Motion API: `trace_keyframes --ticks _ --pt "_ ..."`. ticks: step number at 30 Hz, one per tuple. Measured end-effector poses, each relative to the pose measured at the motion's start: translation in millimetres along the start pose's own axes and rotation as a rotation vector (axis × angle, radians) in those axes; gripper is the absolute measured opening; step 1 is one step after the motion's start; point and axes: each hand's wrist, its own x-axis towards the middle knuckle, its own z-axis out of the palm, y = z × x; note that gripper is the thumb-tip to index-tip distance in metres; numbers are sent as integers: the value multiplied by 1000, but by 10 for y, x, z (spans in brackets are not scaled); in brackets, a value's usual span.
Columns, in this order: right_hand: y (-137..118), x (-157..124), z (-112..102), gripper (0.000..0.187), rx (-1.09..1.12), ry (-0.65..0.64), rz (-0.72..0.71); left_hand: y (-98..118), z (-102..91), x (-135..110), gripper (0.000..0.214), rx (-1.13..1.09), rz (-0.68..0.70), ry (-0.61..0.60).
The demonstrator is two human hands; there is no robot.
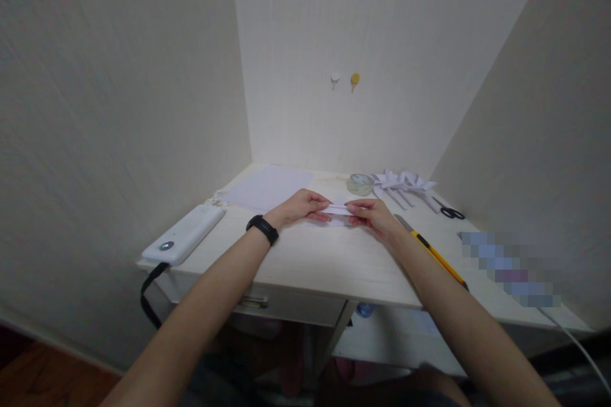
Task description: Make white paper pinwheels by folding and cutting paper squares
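Observation:
Between my two hands, just above the desk, is a narrow folded strip of white paper (338, 210). My left hand (309, 205), with a black watch (262, 229) on its wrist, pinches the left end between thumb and fingers. At the right end my right hand (371, 213) grips the same paper in a similar pinch. More white paper shows beneath the strip; whether it is part of the same sheet I cannot tell. Behind my left hand lie flat white sheets (270, 186). A roll of clear tape (360, 184) sits beyond my right hand.
Folded white paper pieces (403, 186) are heaped at the back right, beside black-handled scissors (451, 212). A yellow utility knife (439, 259) lies by my right forearm. A white power bank (185, 235) with a black strap rests at the left edge of the desk (305, 261). Walls enclose it.

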Motion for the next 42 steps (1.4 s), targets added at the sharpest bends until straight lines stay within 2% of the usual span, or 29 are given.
trace_keyframes --ticks 12,18,29,42 --pt "13 1 6 35 93 -29 2 -4 42 -13 21 -94 -22 7" --pt "16 10 0 35 120 18 0 0 46 -9 20 -150 -44 7" --pt "25 20 9 31 142 29 -9 -6 48 -13 28 -142 -30 8" --pt "42 21 31 26 123 55 9 -43 75 23 19 -114 -23 83"
